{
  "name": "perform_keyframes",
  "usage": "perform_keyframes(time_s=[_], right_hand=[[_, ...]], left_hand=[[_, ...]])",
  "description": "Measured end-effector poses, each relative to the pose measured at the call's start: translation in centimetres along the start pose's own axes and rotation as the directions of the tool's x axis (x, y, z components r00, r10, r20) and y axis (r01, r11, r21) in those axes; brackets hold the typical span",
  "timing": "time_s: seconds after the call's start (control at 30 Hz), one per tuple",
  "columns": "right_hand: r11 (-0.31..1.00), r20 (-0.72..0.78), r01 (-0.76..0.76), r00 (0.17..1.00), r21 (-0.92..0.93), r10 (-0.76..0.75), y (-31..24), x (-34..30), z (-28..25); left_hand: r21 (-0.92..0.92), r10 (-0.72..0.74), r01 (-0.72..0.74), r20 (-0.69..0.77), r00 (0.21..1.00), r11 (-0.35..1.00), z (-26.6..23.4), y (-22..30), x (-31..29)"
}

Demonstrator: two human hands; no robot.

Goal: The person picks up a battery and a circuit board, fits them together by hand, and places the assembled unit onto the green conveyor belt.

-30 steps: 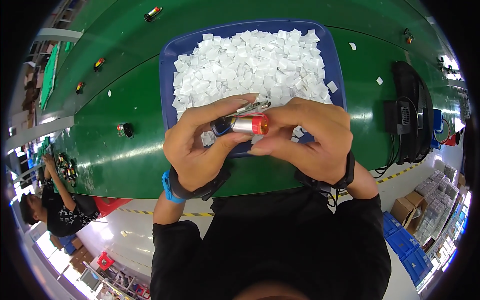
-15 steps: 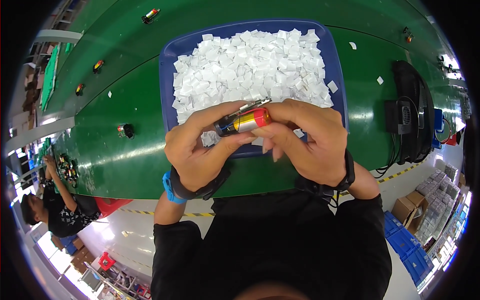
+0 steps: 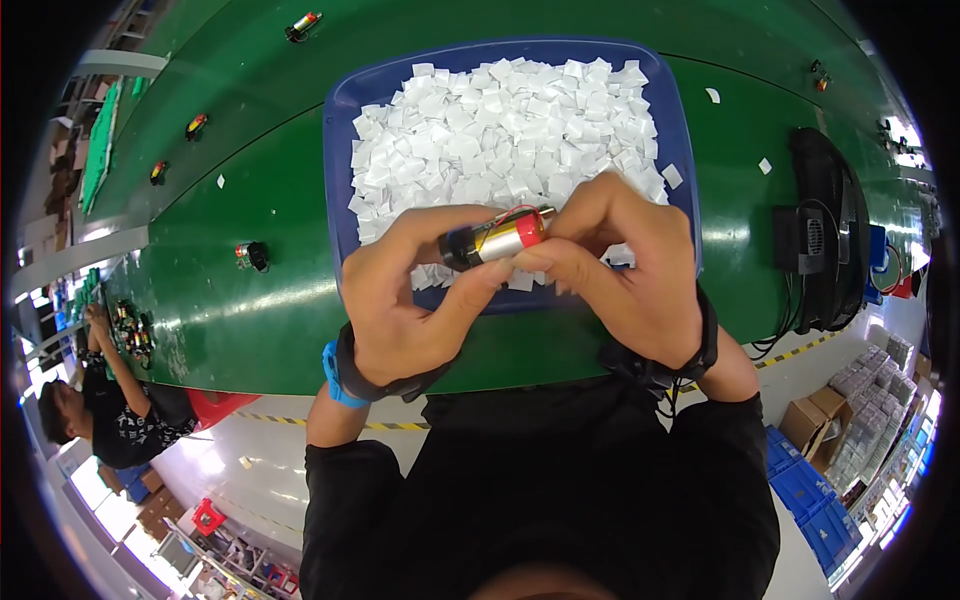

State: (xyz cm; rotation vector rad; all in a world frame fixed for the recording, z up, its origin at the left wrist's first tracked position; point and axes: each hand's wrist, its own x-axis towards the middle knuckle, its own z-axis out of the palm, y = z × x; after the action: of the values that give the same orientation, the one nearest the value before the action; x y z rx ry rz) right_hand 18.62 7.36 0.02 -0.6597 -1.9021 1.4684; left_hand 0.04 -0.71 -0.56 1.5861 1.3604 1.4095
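Over the near side of a blue tray (image 3: 335, 150) heaped with small white square pieces (image 3: 520, 120), I hold a small battery assembly (image 3: 507, 240). Its silver cylinder has a red band at the right end, a black part at the left and a thin red wire on top. My left hand (image 3: 395, 300) is closed round the black end, thumb below and fingers behind. My right hand (image 3: 640, 285) pinches at the red end, its thumb tip against it. The right fingertips are partly hidden behind the thumb.
The green table (image 3: 240, 320) carries similar assemblies, one at the left (image 3: 251, 257) and another at the far left (image 3: 303, 27). A black case (image 3: 830, 230) with cables stands at the right. A co-worker (image 3: 110, 410) sits at the left by a pile of assemblies (image 3: 130, 330).
The battery assembly has turned about its length, so silver shows where gold did, and the red wire now arches on top. My right index finger has lifted and bent away from its end.
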Motion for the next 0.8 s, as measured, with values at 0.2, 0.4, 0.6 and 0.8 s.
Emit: perform_keyframes(time_s=[0.2, 0.4, 0.6, 0.8], right_hand=[[0.943, -0.043, 0.296, 0.951, -0.153, -0.306, 0.1, 0.9, -0.8], [0.905, 0.091, 0.354, 0.935, -0.237, -0.342, 0.0, 0.7, -0.9], [0.823, 0.153, 0.45, 0.893, -0.347, -0.424, 0.2, 0.9, -0.5], [0.824, 0.208, 0.448, 0.894, -0.348, -0.398, 1.2, 0.7, -0.5]], left_hand=[[-0.566, -0.351, 0.519, 0.385, 0.853, 0.641, -1.1, 0.2, 0.9], [-0.493, -0.42, 0.641, 0.491, 0.763, 0.589, -1.5, 0.1, 1.3], [-0.436, -0.392, 0.654, 0.551, 0.737, 0.618, -2.2, 0.1, 1.6], [-0.445, -0.386, 0.634, 0.528, 0.756, 0.633, -1.8, 0.2, 1.3]])
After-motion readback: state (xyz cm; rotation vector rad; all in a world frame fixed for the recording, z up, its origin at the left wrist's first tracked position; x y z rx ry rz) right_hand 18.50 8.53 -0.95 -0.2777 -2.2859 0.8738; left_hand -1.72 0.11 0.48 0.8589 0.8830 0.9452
